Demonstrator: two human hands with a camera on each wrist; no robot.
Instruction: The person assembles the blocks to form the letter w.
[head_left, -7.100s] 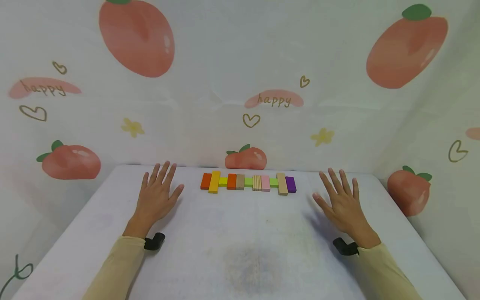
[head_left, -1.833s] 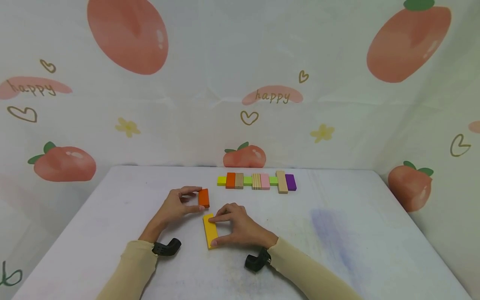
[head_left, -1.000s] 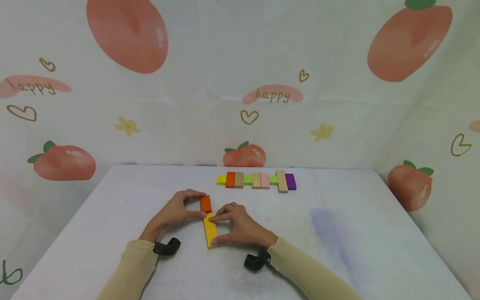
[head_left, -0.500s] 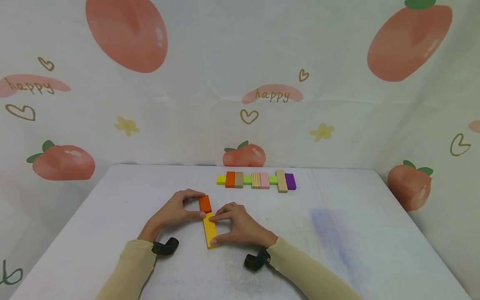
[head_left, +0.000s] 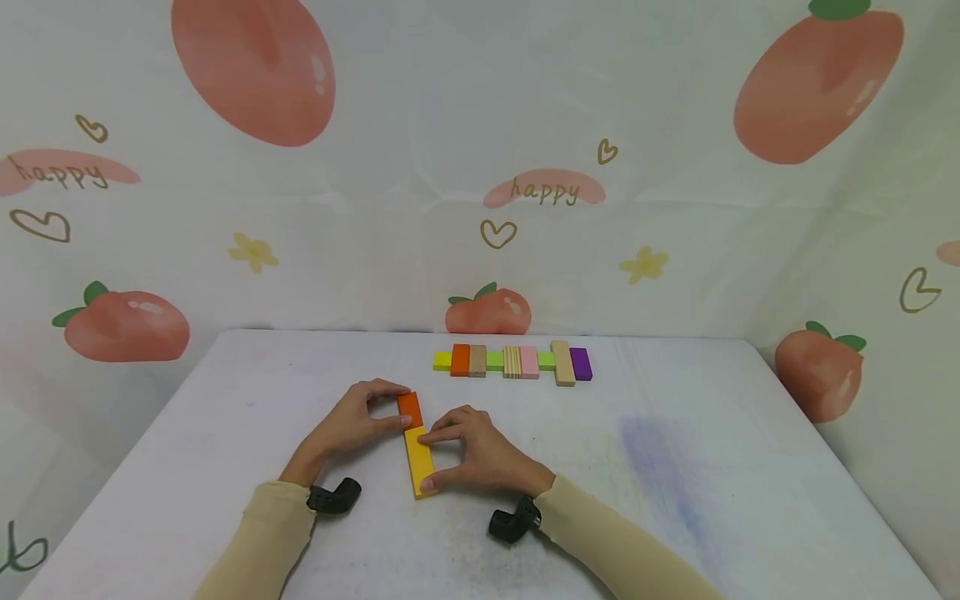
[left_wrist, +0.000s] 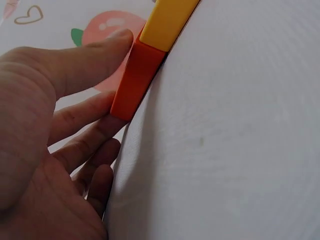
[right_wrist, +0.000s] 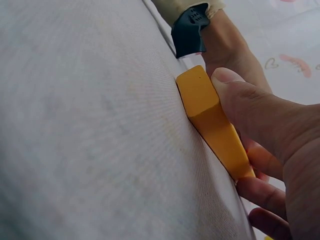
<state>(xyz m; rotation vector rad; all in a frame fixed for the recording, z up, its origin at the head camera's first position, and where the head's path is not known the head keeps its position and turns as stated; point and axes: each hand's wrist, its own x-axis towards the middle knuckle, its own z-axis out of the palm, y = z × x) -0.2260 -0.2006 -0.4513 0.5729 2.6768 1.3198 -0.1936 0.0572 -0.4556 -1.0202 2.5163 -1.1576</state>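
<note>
My left hand (head_left: 354, 423) holds an orange wooden block (head_left: 409, 409) between thumb and fingers, flat on the white table. Directly in front of it lies a longer yellow block (head_left: 420, 463), the two meeting end to end in one slightly slanted line. My right hand (head_left: 480, 457) holds the yellow block, thumb near its front end and index finger toward its back end. In the left wrist view, the orange block (left_wrist: 136, 82) butts against the yellow one (left_wrist: 167, 25). The right wrist view shows my thumb (right_wrist: 227, 77) on top of the yellow block (right_wrist: 212, 120).
Behind my hands, a row of side-by-side blocks lies near the table's (head_left: 675, 467) back edge, from a small yellow block (head_left: 442, 361) through an orange-red block (head_left: 460, 361) and a pink block (head_left: 529, 362) to a purple block (head_left: 581, 364). A patterned cloth stands behind.
From the row's left end, the orange and yellow blocks have come forward, now gripped by hands that were spread open. The orange block has since moved toward me, against the yellow one.
</note>
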